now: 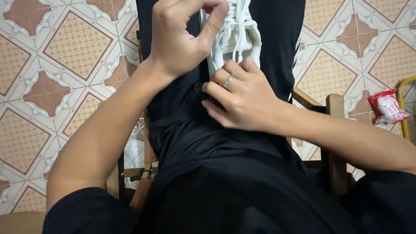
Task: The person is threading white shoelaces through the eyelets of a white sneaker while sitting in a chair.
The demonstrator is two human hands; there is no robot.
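- My left hand is up top, fingers curled in, thumb pressed toward the forefinger, pinching a white lace of the white shoe. Closed pinch, lace runs out from under the thumb tip.
- My right hand sits just below the shoe, fingers bent and closed on the heel end, fingertips touching the white edge. Whether it truly clamps the shoe or just steadies it, I cannot tell; palm side hidden.
- Silver ring on one finger of my right hand.
- Shoe lies on my lap, between both hands, toe end pointing away from me and cut off by the top edge. More loose white laces hang over its tongue area.
- Under the shoe: black trousers and my black shirt, which fills the lower middle of the view.
- Both forearms bare, black short sleeves at the lower corners.
- I am seated on a wooden chair; one post and rail show on the right, a lower rail with a black clip on the left.
- Something white, partly hidden, sits beneath the chair on the left; cannot make out what it is.
- Floor is patterned tile, tan diamonds and brown shapes with white borders.
- Red and white plastic wrapper lies on the floor far right, well apart from my hands, beside a yellow frame at the edge.
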